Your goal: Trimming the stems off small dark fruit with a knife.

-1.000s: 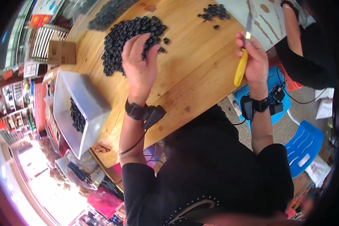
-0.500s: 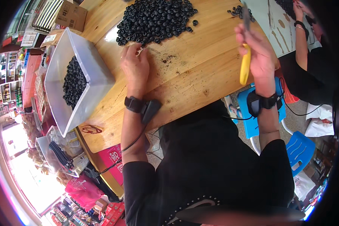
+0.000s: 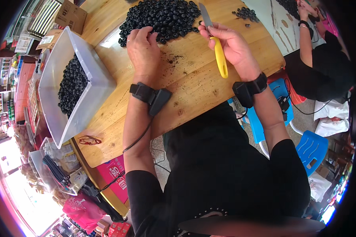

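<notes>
A heap of small black round pieces (image 3: 160,17), many with a ring-shaped hollow, lies on the wooden table (image 3: 197,75). Over the heap's near left edge, my left hand (image 3: 143,49) curls its fingers among the pieces; whatever lies between its fingertips is hidden. My right hand (image 3: 234,45), palm turned up, grips a knife (image 3: 221,59) with a yellow handle. Its narrow metal blade points away from me, beside the heap's right edge. Dark crumbs (image 3: 174,60) are scattered on the wood between my hands.
A translucent plastic bin (image 3: 101,73) holding more black pieces stands tilted at left. A smaller group of black pieces (image 3: 247,14) lies far right. Red-framed glasses (image 3: 89,140) rest near the table's left corner. Beside me are a blue stool (image 3: 279,93) and another person (image 3: 320,65) at the right.
My right hand has brought the knife left, toward the heap. My left hand has moved slightly farther in, onto the heap's near edge. The view has shifted a little.
</notes>
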`<action>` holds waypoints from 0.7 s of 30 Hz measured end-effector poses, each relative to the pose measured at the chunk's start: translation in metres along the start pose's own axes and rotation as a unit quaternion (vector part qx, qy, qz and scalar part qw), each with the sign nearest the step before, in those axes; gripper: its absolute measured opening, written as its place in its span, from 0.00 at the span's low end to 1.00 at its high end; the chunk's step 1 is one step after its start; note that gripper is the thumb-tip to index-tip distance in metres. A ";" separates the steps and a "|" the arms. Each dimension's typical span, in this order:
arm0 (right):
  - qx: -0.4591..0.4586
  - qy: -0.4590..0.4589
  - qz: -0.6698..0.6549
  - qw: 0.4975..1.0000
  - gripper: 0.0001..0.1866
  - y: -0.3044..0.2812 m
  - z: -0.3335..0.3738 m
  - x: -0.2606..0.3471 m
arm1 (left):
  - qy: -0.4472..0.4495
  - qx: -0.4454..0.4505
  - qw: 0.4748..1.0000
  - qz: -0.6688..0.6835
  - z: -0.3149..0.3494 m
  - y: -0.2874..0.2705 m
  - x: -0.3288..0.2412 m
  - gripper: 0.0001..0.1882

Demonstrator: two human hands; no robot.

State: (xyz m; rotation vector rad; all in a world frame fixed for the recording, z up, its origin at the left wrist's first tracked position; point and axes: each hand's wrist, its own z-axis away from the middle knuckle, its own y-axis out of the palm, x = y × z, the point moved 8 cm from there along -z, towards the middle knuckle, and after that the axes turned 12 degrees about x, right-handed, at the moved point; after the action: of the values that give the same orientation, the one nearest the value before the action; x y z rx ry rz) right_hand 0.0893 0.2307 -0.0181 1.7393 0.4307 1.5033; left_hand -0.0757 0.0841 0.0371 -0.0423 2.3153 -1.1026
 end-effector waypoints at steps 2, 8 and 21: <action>0.003 -0.010 0.009 1.000 0.15 0.003 0.001 0.004 | -0.002 -0.003 1.000 -0.009 -0.002 0.000 0.006 0.07; 0.007 -0.011 -0.016 1.000 0.15 -0.005 -0.001 0.002 | -0.014 -0.008 1.000 -0.007 -0.005 -0.001 0.014 0.06; 0.004 0.013 0.085 0.996 0.14 0.003 -0.011 -0.002 | -0.038 0.048 0.997 -0.038 0.028 -0.006 0.018 0.09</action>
State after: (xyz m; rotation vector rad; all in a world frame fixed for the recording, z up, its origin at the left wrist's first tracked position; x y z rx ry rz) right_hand 0.0774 0.2311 -0.0169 1.8025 0.3082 1.6462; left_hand -0.0777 0.0558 0.0193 -0.1347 2.2063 -1.2267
